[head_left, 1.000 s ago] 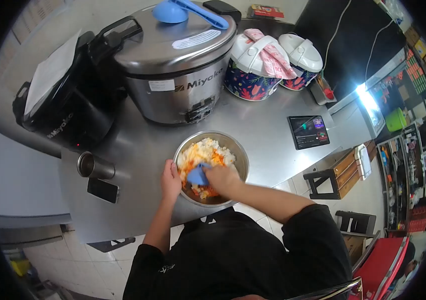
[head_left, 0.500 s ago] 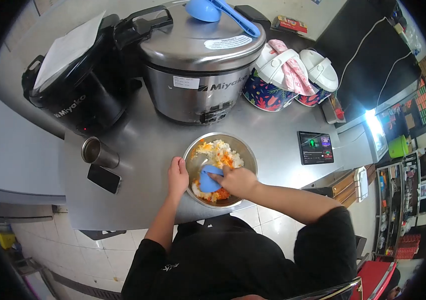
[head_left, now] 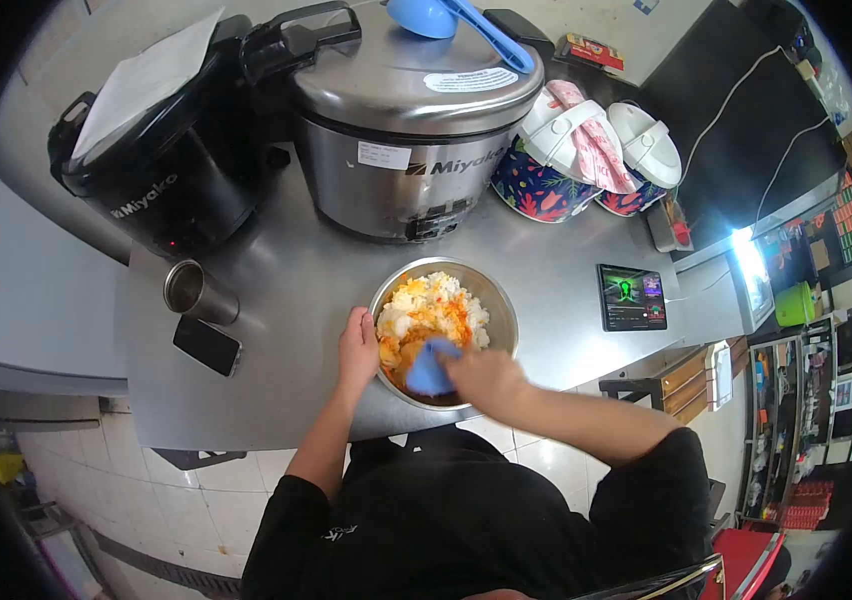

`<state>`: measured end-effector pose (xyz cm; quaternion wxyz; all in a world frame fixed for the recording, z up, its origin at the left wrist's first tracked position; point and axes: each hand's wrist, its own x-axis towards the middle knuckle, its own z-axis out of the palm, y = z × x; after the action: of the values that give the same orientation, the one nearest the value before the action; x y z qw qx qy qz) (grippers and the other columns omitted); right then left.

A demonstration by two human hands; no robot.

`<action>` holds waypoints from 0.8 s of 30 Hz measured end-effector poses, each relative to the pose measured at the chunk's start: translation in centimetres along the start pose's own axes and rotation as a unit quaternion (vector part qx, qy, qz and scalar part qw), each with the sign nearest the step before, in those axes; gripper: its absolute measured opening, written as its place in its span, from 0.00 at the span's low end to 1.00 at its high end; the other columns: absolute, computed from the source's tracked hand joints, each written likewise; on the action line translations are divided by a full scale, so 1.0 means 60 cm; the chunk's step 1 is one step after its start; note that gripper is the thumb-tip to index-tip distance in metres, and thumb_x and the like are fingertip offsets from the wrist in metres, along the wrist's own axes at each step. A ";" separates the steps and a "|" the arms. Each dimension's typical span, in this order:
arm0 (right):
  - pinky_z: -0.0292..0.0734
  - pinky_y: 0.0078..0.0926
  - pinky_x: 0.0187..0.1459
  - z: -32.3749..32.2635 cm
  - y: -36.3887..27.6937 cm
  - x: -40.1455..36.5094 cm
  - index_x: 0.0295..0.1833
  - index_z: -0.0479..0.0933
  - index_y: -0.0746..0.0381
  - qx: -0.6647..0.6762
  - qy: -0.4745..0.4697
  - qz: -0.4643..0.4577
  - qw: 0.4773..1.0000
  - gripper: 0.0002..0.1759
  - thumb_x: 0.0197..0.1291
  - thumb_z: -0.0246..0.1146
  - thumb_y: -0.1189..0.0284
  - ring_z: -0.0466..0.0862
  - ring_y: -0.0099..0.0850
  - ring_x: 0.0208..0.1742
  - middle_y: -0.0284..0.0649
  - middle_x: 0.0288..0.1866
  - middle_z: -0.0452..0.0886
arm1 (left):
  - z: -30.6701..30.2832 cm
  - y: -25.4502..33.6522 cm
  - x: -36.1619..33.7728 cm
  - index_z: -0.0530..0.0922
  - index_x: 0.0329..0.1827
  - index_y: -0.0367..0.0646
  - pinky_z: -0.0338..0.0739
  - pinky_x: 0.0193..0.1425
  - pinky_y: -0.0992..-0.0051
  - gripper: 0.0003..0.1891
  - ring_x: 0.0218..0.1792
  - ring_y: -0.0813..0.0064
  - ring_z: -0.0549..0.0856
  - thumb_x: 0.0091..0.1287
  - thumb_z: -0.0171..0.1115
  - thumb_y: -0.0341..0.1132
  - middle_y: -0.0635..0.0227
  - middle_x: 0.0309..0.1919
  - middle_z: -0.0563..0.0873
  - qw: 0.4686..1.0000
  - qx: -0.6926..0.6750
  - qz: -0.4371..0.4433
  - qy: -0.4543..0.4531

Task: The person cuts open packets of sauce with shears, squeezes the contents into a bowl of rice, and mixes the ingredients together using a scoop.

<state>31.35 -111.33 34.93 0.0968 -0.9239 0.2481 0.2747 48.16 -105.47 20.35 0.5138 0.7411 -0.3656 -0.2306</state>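
Note:
A steel mixing bowl [head_left: 502, 305] stands near the front edge of the metal table, with white rice [head_left: 436, 297] streaked orange inside it. My left hand [head_left: 358, 350] grips the bowl's left rim. Closed around a blue rice paddle [head_left: 430, 368], my right hand [head_left: 487, 382] is over the bowl's right front side, slightly blurred. The paddle's blade is down in the orange-stained rice at the near side; my fingers cover its handle.
Behind the bowl stand a large steel rice cooker [head_left: 366, 185] with a blue ladle [head_left: 476, 25] on its lid, and a black cooker [head_left: 161, 190]. A metal cup [head_left: 208, 298] and phone [head_left: 208, 346] lie left, a tablet [head_left: 633, 297] right. Patterned containers [head_left: 546, 185] stand at the back right.
The paddle has shifted slightly right and tilted in my right hand. Rice has been turned over and heaped toward the bowl's left and middle. My left hand stays on the rim.

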 end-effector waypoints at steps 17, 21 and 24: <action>0.79 0.29 0.23 0.066 0.052 0.066 0.61 0.69 0.48 -0.135 0.155 -0.148 0.967 0.24 0.57 0.51 0.71 0.82 0.34 0.24 0.45 0.33 0.75 | 0.013 -0.014 -0.002 0.70 0.37 0.39 0.70 0.32 0.68 0.09 0.24 0.65 0.76 0.70 0.45 0.35 0.55 0.23 0.76 0.997 -0.019 0.006 0.070; 0.77 0.25 0.22 -0.022 0.079 0.057 0.54 0.76 0.47 -0.215 0.160 -0.239 0.933 0.20 0.53 0.54 0.68 0.82 0.31 0.26 0.40 0.32 0.76 | 0.011 -0.020 0.007 0.72 0.37 0.37 0.69 0.32 0.73 0.09 0.25 0.74 0.73 0.69 0.46 0.34 0.63 0.23 0.75 0.997 -0.065 -0.016 0.048; 0.74 0.24 0.23 -0.026 0.097 0.140 0.49 0.79 0.46 -0.274 0.275 -0.335 0.858 0.18 0.50 0.57 0.68 0.81 0.30 0.28 0.36 0.32 0.76 | 0.013 -0.046 0.010 0.72 0.37 0.36 0.69 0.33 0.76 0.10 0.26 0.78 0.72 0.69 0.47 0.34 0.67 0.23 0.74 0.991 -0.130 -0.025 -0.001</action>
<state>35.20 -120.19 31.28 -0.1461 -0.9784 -0.1456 0.0171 48.82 -105.84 17.52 0.5991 0.6772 -0.3141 -0.2897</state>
